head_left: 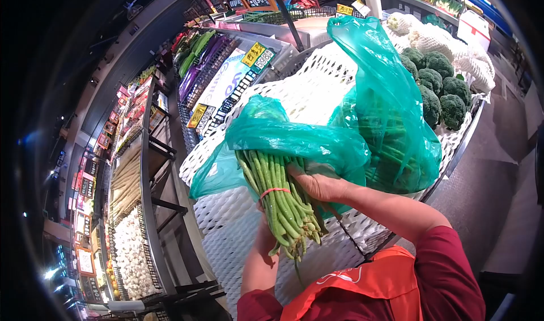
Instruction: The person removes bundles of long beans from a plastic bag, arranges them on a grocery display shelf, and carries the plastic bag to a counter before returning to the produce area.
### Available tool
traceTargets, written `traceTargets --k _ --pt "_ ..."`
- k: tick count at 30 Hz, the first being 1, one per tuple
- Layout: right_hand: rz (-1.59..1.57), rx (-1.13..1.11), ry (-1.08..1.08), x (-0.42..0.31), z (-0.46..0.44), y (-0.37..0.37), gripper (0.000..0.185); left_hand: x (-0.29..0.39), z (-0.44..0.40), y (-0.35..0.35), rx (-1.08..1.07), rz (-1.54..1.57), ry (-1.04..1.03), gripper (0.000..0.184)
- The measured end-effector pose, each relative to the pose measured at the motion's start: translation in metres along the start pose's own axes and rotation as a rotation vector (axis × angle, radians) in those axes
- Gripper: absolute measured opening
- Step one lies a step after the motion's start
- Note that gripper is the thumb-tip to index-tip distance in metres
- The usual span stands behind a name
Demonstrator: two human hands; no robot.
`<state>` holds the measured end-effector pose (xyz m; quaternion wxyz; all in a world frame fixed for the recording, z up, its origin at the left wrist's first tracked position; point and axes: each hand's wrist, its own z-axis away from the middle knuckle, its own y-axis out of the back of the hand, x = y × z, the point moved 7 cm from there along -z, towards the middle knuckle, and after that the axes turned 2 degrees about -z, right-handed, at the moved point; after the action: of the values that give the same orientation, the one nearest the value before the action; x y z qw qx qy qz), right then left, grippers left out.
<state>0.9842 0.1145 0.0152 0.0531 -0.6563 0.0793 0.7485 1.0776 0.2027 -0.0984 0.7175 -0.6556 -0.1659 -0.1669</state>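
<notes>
A bundle of long green beans, tied with a red band, is held upright, its upper part inside a green plastic bag. My right hand is closed on the bundle's right side. Behind the bundle is my left hand, on its left side; its fingers are mostly hidden by the beans. Another green bag with long green vegetables inside stands just to the right, on the white netted foam sheet.
Broccoli heads and foam-wrapped produce lie at the right of the stand. Eggplants and price signs are at the upper left. Farther left is a shelf with garlic. A dark stand edge runs along the right.
</notes>
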Motion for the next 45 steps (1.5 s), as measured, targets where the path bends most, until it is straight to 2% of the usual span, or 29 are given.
traceTargets --k 3,10,14,15,16,17,19,22,25,26,30,32,35,37,38,41,43,44,45 --pt "0.176 0.096 0.258 0.014 -0.018 0.0 0.055 0.0 0.002 0.004 0.001 -0.001 0.002 0.051" --pt "0.555 0.314 0.578 0.006 -0.011 -0.007 0.044 -0.006 0.015 0.004 -0.001 -0.01 -0.009 0.05" --pt "0.825 0.444 0.811 -0.02 0.003 -0.02 0.038 0.012 0.031 -0.028 -0.033 -0.052 -0.073 0.05" --pt "0.738 0.443 0.824 -0.038 0.008 -0.02 0.037 0.02 0.035 -0.041 -0.05 -0.067 -0.097 0.05" --pt "0.411 0.433 0.81 -0.057 0.012 -0.014 0.034 0.027 0.038 -0.054 -0.068 -0.076 -0.113 0.05" --pt "0.115 0.3 0.663 -0.067 0.008 -0.014 0.037 0.033 0.041 -0.068 -0.085 -0.088 -0.129 0.05" --pt "-0.027 0.259 0.81 -0.089 0.018 -0.019 0.04 0.042 0.044 -0.096 -0.125 -0.113 -0.161 0.049" --pt "-0.214 0.099 0.873 -0.105 0.028 -0.028 0.044 0.044 0.052 -0.129 -0.166 -0.145 -0.196 0.049" --pt "-0.18 -0.009 0.908 -0.111 0.037 -0.028 0.045 0.04 0.06 -0.152 -0.182 -0.16 -0.219 0.049" --pt "-0.142 0.147 0.954 -0.117 0.049 -0.022 0.042 0.037 0.063 -0.156 -0.184 -0.166 -0.23 0.049" --pt "-0.081 0.326 0.923 -0.121 0.068 -0.02 0.039 0.035 0.067 -0.177 -0.208 -0.159 -0.319 0.048" --pt "-0.075 0.214 0.657 -0.126 0.072 -0.02 0.055 0.036 0.062 -0.184 -0.223 -0.125 -0.377 0.048" --pt "-0.076 0.046 0.454 -0.129 0.079 -0.017 0.076 0.039 0.051 -0.188 -0.245 -0.065 -0.434 0.048" --pt "-0.14 -0.031 0.522 -0.136 0.098 -0.013 0.077 0.033 0.045 -0.186 -0.253 -0.027 -0.431 0.048" --pt "-0.192 -0.001 0.48 -0.136 0.111 -0.007 0.059 0.03 0.045 -0.186 -0.259 -0.017 -0.427 0.048" --pt "-0.082 0.012 0.578 -0.124 0.142 0.016 0.045 0.021 0.045 -0.189 -0.264 0.002 -0.401 0.047" --pt "0.195 0.425 0.911 -0.111 0.175 0.046 0.045 0.015 0.049 -0.191 -0.266 0.012 -0.377 0.047" --pt "0.612 0.76 0.921 -0.106 0.194 0.047 0.059 0.012 0.052 -0.193 -0.267 0.016 -0.364 0.047" --pt "0.649 0.779 0.804 -0.083 0.186 0.048 0.074 0.009 0.055 -0.196 -0.265 0.02 -0.348 0.047"
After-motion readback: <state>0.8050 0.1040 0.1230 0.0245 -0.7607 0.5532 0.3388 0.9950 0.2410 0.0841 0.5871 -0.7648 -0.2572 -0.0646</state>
